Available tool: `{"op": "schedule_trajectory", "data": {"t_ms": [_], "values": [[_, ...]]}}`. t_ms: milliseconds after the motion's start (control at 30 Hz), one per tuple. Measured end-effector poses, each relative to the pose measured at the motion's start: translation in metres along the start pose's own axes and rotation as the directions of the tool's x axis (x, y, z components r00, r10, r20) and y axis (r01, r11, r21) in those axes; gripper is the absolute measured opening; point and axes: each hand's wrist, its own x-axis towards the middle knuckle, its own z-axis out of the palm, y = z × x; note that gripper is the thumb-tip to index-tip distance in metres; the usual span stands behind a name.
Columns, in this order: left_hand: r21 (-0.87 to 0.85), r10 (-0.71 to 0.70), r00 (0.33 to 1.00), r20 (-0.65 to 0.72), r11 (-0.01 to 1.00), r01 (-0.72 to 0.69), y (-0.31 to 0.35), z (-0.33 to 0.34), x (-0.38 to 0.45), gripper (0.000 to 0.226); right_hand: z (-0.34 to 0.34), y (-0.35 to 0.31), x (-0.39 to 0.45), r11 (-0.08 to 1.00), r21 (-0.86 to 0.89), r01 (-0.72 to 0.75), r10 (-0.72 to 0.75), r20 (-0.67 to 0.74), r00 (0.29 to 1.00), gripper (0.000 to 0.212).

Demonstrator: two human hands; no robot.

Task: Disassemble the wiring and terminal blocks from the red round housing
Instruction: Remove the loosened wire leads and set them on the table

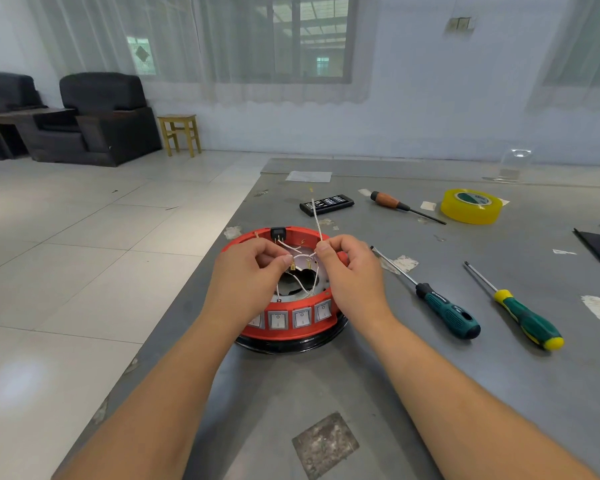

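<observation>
The red round housing sat on the grey worktop near its left edge, open side up, on a black base. A row of grey rocker switches faced the camera along its near wall, and a black part was set into the far rim. Thin white wires with small brass terminals crossed the open middle. The left hand hovered over the housing with its fingers curled, thumb and forefinger pinching a wire beside a terminal. The right hand pinched another white wire, whose loose end rose up and away behind the hand. The two hands were close together, not touching.

To the right lay two screwdrivers, one with a dark teal handle and one green and yellow. Farther back lay a black bit set, a wooden-handled screwdriver and a yellow roll of tape.
</observation>
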Motion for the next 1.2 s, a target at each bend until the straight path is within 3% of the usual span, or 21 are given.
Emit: {"op": "schedule_trajectory", "data": {"t_ms": [167, 400, 733, 867, 1000, 1133, 1200], "values": [[-0.026, -0.012, 0.999, -0.032, 1.0, 0.011, 0.0, -0.002, -0.001, 0.018, -0.004, -0.001, -0.003, 0.999, -0.036, 0.041, -0.04, 0.026, 0.999, 0.023], [0.0, 0.137, 0.989, 0.047, 0.991, -0.137, 0.001, 0.0, -0.011, 0.019, -0.008, -0.009, -0.003, 0.995, -0.055, 0.077, -0.075, 0.044, 0.996, 0.018], [-0.044, -0.019, 0.998, -0.065, 0.999, 0.016, 0.005, 0.004, -0.011, 0.024, -0.002, -0.011, -0.009, 0.968, -0.155, 0.195, -0.177, 0.123, 0.977, 0.017], [-0.032, -0.001, 0.999, -0.05, 0.999, 0.0, 0.011, 0.002, -0.014, 0.026, -0.007, -0.01, -0.007, 0.972, -0.162, 0.169, -0.157, 0.083, 0.984, 0.016], [-0.029, 0.012, 0.994, -0.109, 0.999, -0.015, 0.015, 0.008, -0.017, 0.025, -0.02, -0.013, -0.004, 0.989, -0.038, 0.141, -0.132, 0.188, 0.973, 0.005], [0.022, 0.086, 0.991, -0.104, 0.996, -0.084, 0.027, 0.021, -0.018, 0.012, -0.043, -0.016, 0.008, 0.995, 0.062, 0.084, -0.093, 0.154, 0.984, 0.019], [0.094, 0.129, 0.99, -0.059, 0.988, -0.124, 0.038, 0.032, -0.016, 0.02, -0.057, -0.012, 0.017, 0.998, 0.042, 0.035, -0.04, 0.136, 0.99, 0.018]]}}
